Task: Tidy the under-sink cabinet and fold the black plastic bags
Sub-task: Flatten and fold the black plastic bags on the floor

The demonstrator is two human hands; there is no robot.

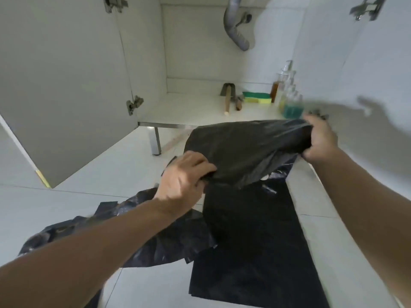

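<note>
The open under-sink cabinet fills the upper frame. At centre, a black plastic bag is held stretched above the floor, gripped at its lower left by the left hand and at its right end by the right hand, fingers curled round it.

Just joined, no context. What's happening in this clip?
A person crouches at an open under-sink cabinet, folding black plastic bags. The left hand and right hand each grip an end of one black bag, held stretched above the floor. A flat black bag lies on the tiles below it, and a crumpled one under the left forearm. Inside the cabinet sit pump bottles, a sponge and wooden-handled tools.
</note>
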